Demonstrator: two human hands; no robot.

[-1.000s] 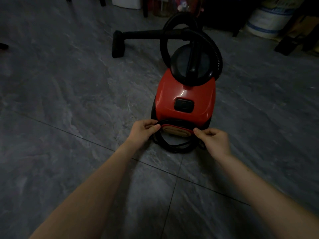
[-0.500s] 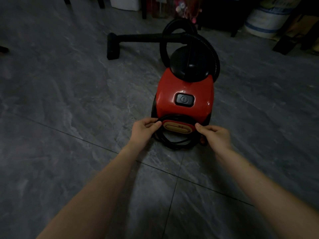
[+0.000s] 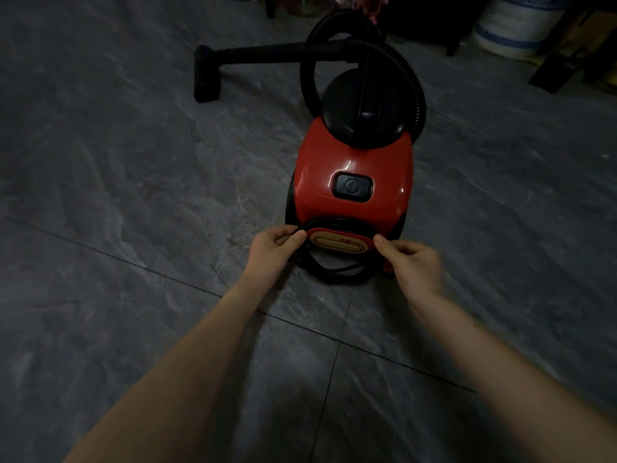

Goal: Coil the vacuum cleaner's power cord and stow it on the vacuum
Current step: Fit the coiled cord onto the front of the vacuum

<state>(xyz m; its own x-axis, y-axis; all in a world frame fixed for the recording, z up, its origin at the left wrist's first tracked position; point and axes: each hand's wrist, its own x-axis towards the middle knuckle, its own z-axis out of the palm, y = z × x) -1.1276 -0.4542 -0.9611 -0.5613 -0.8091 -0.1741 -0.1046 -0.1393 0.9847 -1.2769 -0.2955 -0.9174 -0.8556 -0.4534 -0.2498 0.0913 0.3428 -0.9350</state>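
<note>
Vacuum cleaner [image 3: 352,182]: stands on the tiled floor [image 3: 133,195], right of the middle, its rear end toward the person.
Power button [image 3: 352,188]: on top of the body, near the rear end.
Power cord [image 3: 329,274]: coiled around the oval plate [image 3: 339,242] on the rear end; its lower loops hang down to the floor.
Left hand [image 3: 272,253]: at the left side of the coil, fingers pinching the cord.
Right hand [image 3: 412,262]: at the right side of the coil, thumb touching the plate's edge.
Hose [image 3: 405,71]: arches over the front of the body.
Wand [image 3: 267,55]: lies behind the body and runs to the left.
Floor nozzle [image 3: 207,75]: at the wand's left end, on the floor.
Bucket [image 3: 514,25]: far behind, to the right.
</note>
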